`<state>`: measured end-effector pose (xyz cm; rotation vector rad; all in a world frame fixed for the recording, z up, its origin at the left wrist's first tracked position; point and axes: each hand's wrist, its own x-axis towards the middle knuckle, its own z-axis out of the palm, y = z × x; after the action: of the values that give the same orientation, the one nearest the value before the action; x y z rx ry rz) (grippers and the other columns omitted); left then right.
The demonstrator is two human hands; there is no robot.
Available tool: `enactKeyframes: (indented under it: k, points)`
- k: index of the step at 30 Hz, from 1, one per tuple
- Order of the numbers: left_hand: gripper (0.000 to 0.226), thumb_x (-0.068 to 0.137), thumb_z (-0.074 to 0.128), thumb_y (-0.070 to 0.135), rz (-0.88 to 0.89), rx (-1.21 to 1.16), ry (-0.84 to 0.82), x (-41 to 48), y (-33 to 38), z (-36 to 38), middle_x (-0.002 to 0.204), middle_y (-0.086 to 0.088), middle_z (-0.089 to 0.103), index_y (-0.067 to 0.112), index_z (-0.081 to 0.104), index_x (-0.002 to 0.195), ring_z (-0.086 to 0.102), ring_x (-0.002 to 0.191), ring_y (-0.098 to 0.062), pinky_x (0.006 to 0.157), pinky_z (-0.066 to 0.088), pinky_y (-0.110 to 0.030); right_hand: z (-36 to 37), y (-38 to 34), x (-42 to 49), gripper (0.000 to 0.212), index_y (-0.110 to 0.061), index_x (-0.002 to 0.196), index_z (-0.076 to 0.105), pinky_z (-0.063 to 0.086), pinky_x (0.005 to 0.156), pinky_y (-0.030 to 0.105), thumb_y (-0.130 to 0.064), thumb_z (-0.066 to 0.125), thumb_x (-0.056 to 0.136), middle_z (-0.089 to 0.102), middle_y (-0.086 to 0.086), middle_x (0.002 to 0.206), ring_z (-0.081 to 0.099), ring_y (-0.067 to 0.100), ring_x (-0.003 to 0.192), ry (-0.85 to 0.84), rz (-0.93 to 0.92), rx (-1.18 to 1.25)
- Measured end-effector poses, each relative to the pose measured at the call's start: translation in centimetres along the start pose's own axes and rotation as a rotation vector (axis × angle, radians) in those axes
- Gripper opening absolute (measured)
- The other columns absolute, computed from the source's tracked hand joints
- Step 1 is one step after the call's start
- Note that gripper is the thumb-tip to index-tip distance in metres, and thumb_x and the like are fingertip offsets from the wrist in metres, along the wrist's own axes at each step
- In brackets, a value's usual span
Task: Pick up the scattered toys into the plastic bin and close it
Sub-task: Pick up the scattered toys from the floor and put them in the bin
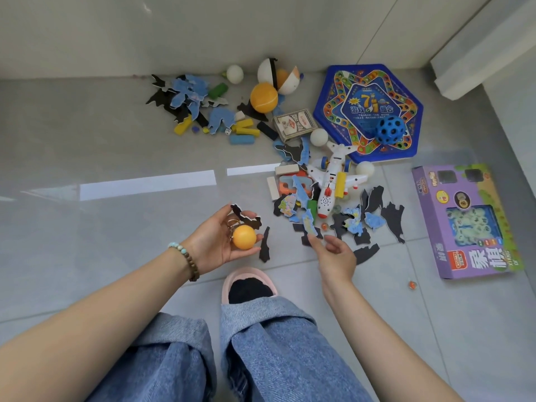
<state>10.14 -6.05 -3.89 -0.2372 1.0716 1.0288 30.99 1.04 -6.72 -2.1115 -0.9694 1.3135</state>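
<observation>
Your left hand (214,242) curls its fingers round the light, slick ball (244,237); your right hand (338,256), fingers loosely spread, hovers by thin puzzle pieces (393,217), likely best pinched edgewise.

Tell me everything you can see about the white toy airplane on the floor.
The toy airplane looks like glossy white plastic with red and orange details, blue wheels and a grille of small holes near the nose. It lies flat on the grey floor, nose toward the person, tail by the blue game board. A yellow block rests on one wing; puzzle pieces crowd around its nose.
</observation>
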Motion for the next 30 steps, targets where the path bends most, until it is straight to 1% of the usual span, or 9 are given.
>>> enactKeyframes:
  k: [3, 7, 13, 16, 19, 22, 25, 27, 30]
  points:
    - [0.045, 0.095, 0.036, 0.047, -0.015, -0.008, 0.011, 0.0, -0.3, -0.5, 0.085, -0.005, 0.071, 0.014, 0.065, 0.088, 0.065, 0.088, -0.028, 0.07, 0.057, -0.041, 1.2, -0.2, 0.1, 0.033, -0.017, 0.099, 0.062, 0.041, 0.079, 0.025, -0.024, 0.08, 0.071, 0.05, 0.006, 0.11, 0.053, 0.017, 0.099, 0.044, -0.044, -0.048]
    - [0.046, 0.095, 0.035, 0.047, -0.024, -0.022, 0.019, -0.1, -0.4, -1.0, 0.085, -0.005, 0.072, 0.013, 0.064, 0.086, 0.07, 0.078, -0.026, 0.069, 0.057, -0.042, 1.8, -0.2, 0.3, 0.034, -0.011, 0.099, 0.064, 0.042, 0.086, 0.022, -0.02, 0.08, 0.071, 0.041, 0.003, 0.111, 0.049, 0.012, 0.096, 0.053, -0.078, -0.115]
    - [0.046, 0.096, 0.034, 0.047, -0.023, -0.031, 0.022, -0.1, -0.4, -1.2, 0.083, -0.005, 0.072, 0.014, 0.064, 0.083, 0.071, 0.074, -0.025, 0.068, 0.057, -0.042, 1.6, 0.1, 0.4, 0.03, -0.01, 0.095, 0.064, 0.039, 0.082, 0.021, -0.022, 0.079, 0.072, 0.046, 0.002, 0.106, 0.05, 0.013, 0.092, 0.045, -0.136, -0.202]
    - [0.046, 0.096, 0.034, 0.047, -0.025, -0.032, 0.032, -0.1, -0.5, -1.3, 0.082, -0.006, 0.072, 0.014, 0.064, 0.082, 0.071, 0.074, -0.025, 0.068, 0.057, -0.042, 1.6, 0.2, 0.3, 0.023, -0.01, 0.087, 0.063, 0.043, 0.079, 0.024, -0.018, 0.079, 0.072, 0.058, 0.004, 0.095, 0.056, 0.018, 0.088, 0.03, -0.154, -0.183]
    - [0.046, 0.096, 0.035, 0.047, -0.026, -0.036, 0.038, -0.2, -0.5, -1.5, 0.083, -0.006, 0.072, 0.014, 0.064, 0.081, 0.071, 0.074, -0.026, 0.068, 0.057, -0.042, 1.7, 0.2, 0.0, 0.018, -0.012, 0.075, 0.059, 0.045, 0.067, 0.022, -0.007, 0.076, 0.074, 0.06, -0.001, 0.074, 0.058, 0.018, 0.075, -0.034, -0.178, -0.14]
    - [0.046, 0.096, 0.035, 0.047, -0.027, -0.042, 0.041, -0.4, -0.4, -1.6, 0.084, -0.007, 0.071, 0.014, 0.065, 0.081, 0.071, 0.075, -0.026, 0.068, 0.057, -0.041, 1.8, 0.1, -0.3, 0.026, -0.013, 0.086, 0.055, 0.044, 0.072, 0.023, -0.009, 0.077, 0.073, 0.061, 0.001, 0.092, 0.056, 0.018, 0.082, -0.097, -0.222, -0.133]
    - [0.047, 0.096, 0.035, 0.047, -0.029, -0.038, 0.04, -0.4, -0.4, -1.6, 0.083, -0.007, 0.071, 0.014, 0.064, 0.082, 0.071, 0.075, -0.026, 0.068, 0.057, -0.041, 1.9, 0.3, -0.5, 0.048, -0.015, 0.106, 0.053, 0.041, 0.084, 0.024, -0.022, 0.082, 0.068, 0.051, 0.0, 0.106, 0.048, 0.014, 0.094, -0.179, -0.318, -0.28]
    - [0.047, 0.096, 0.035, 0.047, -0.03, -0.036, 0.038, -0.5, -0.4, -1.5, 0.083, -0.007, 0.071, 0.014, 0.064, 0.082, 0.071, 0.075, -0.026, 0.068, 0.057, -0.041, 1.9, 0.3, -0.6, 0.057, -0.016, 0.113, 0.051, 0.038, 0.088, 0.022, -0.024, 0.083, 0.066, 0.044, -0.003, 0.109, 0.044, 0.012, 0.101, -0.231, -0.384, -0.396]
    - [0.047, 0.096, 0.035, 0.047, -0.03, -0.035, 0.039, -0.6, -0.4, -1.4, 0.084, -0.007, 0.071, 0.013, 0.064, 0.082, 0.07, 0.076, -0.026, 0.068, 0.057, -0.041, 2.0, 0.7, -0.7, 0.054, -0.016, 0.112, 0.051, 0.034, 0.09, 0.019, -0.02, 0.082, 0.068, 0.039, -0.008, 0.11, 0.044, 0.012, 0.107, -0.226, -0.443, -0.475]
